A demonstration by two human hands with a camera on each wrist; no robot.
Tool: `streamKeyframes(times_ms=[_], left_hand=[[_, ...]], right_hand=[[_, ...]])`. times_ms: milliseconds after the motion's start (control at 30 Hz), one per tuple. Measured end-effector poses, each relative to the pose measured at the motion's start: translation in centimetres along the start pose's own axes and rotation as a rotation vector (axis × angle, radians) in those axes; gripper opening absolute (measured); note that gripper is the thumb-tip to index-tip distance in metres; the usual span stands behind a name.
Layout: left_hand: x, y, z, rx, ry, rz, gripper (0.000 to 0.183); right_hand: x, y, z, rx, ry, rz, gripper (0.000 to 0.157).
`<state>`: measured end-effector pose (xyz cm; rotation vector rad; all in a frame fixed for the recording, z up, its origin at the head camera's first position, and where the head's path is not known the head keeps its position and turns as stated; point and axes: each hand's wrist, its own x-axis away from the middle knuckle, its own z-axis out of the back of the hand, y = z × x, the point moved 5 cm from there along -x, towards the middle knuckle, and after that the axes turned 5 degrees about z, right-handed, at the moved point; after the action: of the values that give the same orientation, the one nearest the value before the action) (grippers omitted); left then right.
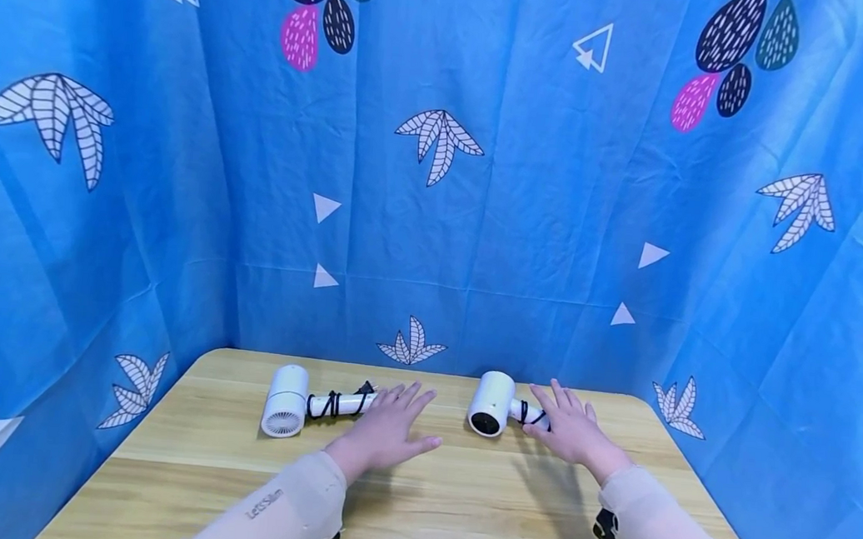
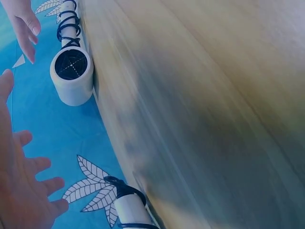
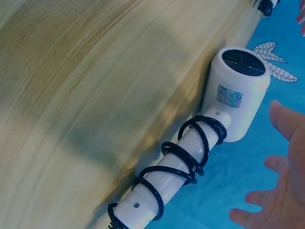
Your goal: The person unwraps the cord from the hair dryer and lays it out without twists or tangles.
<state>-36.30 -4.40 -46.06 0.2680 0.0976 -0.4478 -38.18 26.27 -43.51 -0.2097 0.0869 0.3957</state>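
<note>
Two white hair dryers lie on a wooden table, black cords wound round their handles. The left hair dryer (image 1: 285,401) shows a slotted round end, and its handle points right. My left hand (image 1: 381,435) is spread above that handle's end, covering part of it in the head view; a gap shows between them in the left wrist view. The right hair dryer (image 1: 493,397) has a dark round grille, also plain in the right wrist view. Over its handle end hovers my right hand (image 1: 572,430), fingers apart, gripping nothing. A label (image 3: 229,96) marks this dryer's body.
The wooden table (image 1: 445,504) ends at a blue patterned cloth (image 1: 434,236) hanging behind and on both sides. Beside the left dryer's handle end lies a black plug (image 1: 366,388). Shadows of both arms fall on the tabletop.
</note>
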Motion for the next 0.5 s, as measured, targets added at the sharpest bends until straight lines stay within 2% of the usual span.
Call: streamKeyframes(times_ms=[233,500], left_hand=[[-0.8,1.1,-0.4,0.014,0.005,-0.038,0.089],[-1.5,1.5,-1.7,0.006,0.024,-0.057,0.092]], right_hand=[[0.0,0.3,-0.4,0.007,-0.005,-0.014,0.071],[-0.2,0.7,-0.7,-0.009,0.009,-0.024,0.069]])
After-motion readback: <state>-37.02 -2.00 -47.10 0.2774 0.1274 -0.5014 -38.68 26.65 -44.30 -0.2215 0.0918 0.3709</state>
